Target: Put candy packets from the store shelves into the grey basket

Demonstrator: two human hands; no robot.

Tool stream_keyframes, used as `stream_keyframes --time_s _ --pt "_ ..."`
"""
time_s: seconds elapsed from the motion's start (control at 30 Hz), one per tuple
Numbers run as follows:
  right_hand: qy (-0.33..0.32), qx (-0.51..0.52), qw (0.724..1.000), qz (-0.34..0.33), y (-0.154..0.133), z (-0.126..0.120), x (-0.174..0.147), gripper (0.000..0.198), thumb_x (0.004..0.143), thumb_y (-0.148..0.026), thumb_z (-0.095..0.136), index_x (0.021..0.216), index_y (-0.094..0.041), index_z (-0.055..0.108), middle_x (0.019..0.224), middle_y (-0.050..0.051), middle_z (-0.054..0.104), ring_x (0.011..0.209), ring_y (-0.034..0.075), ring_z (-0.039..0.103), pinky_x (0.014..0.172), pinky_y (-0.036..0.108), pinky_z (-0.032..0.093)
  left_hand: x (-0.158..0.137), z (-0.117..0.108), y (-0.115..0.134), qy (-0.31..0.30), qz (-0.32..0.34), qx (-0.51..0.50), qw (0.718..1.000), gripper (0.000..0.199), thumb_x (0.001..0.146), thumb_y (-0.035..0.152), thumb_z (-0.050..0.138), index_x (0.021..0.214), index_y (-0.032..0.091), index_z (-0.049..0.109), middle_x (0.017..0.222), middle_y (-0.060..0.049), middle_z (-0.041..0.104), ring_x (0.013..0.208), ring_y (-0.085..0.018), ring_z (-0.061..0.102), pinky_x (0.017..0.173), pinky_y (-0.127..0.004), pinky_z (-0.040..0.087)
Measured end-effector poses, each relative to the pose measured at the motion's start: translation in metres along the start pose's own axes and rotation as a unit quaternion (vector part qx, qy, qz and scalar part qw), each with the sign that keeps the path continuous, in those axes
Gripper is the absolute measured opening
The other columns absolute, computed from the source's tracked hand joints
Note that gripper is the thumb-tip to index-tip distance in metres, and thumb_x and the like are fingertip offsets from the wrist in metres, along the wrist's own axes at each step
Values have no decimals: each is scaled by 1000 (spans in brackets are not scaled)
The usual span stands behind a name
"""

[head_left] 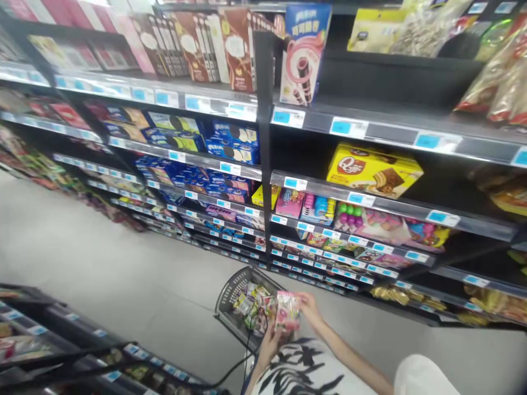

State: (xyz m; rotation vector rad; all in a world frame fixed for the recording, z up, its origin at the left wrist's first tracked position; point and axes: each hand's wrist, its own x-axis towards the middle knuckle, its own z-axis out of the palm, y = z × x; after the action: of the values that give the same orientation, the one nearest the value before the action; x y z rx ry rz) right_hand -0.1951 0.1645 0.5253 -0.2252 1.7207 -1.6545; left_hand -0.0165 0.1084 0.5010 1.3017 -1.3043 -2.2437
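A pink and clear snack packet (287,311) hangs upright in front of my body, held between both hands. My left hand (270,336) is closed on its lower left side. At the upper right edge my right hand (308,305) pinches the same packet. Just beyond and to the left stands a grey plastic shopping basket (224,303) with several small wrapped snacks (252,303) inside. The packet hides part of the basket's right side. A dark thin cord (235,366) runs past my left forearm.
Ahead rises a tall shelf unit with a dark upright post (264,109) and shelves of boxed biscuits, including a yellow box (373,169) and a blue and pink box (304,55). A low shelf (78,329) stands at lower left. Grey floor (135,274) lies between.
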Motion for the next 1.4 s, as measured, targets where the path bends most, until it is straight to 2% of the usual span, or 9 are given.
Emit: stream_keyframes --time_s 0.07,0.2,0.4,0.67,0.83,1.0,1.17,1.27,1.4 --pt "30 18 999 -11 -3 5 -3 44 59 -47 81 92 -20 71 83 6 74 73 22 67 64 30 52 -4 0 12 20 38 16 999 77 51 78 78 104 23 68 89 -9 75 88 -31 72 83 -42 58" --pt "40 125 991 11 -8 21 -19 61 63 -48 84 114 -23 62 96 5 75 79 22 70 71 32 56 -12 -5 28 -8 69 22 997 75 53 72 81 105 21 64 92 -11 74 86 -30 72 82 -42 59" --pt "33 233 971 38 -33 6 -36 57 55 -43 92 100 -16 68 87 8 76 75 23 72 74 35 58 -23 12 39 -73 105 51 990 70 64 62 80 114 20 56 104 -13 74 88 -27 73 78 -40 59" --pt "140 231 963 6 -43 -27 -29 48 54 -42 91 88 -18 68 83 5 76 66 19 70 64 31 57 -23 57 45 -108 125 25 986 59 74 48 77 116 22 45 99 -6 72 77 -17 70 80 -33 57" --pt "125 215 969 14 -42 -31 -21 47 56 -45 88 89 -19 68 87 5 75 72 20 70 71 33 58 -17 56 44 -133 170 46 975 64 83 41 70 136 22 38 118 -11 68 87 -18 70 84 -35 56" --pt "74 152 984 59 -44 -33 -15 39 56 -36 83 86 -18 67 82 5 74 69 19 68 61 28 52 -16 41 39 -92 214 117 965 59 84 38 65 139 20 51 135 -13 60 110 -24 65 94 -38 54" --pt "41 90 991 87 -48 -37 -13 39 56 -25 73 94 -24 66 74 -4 69 59 16 61 50 24 45 -20 35 41 -29 249 185 950 57 81 33 68 136 21 59 121 -11 62 89 -17 64 83 -33 56" --pt "-3 74 993 93 -53 -36 -14 34 56 -24 72 89 -21 71 80 -1 71 61 15 61 51 23 47 -22 34 50 49 257 264 928 47 84 37 65 129 22 68 97 -5 58 74 -14 57 77 -32 55" --pt "-66 72 990 103 -63 -37 -15 28 66 -39 76 81 -15 75 82 7 72 70 19 66 60 28 55 -23 33 62 125 303 302 895 37 84 42 63 111 21 77 95 -8 55 96 -23 59 91 -37 52"
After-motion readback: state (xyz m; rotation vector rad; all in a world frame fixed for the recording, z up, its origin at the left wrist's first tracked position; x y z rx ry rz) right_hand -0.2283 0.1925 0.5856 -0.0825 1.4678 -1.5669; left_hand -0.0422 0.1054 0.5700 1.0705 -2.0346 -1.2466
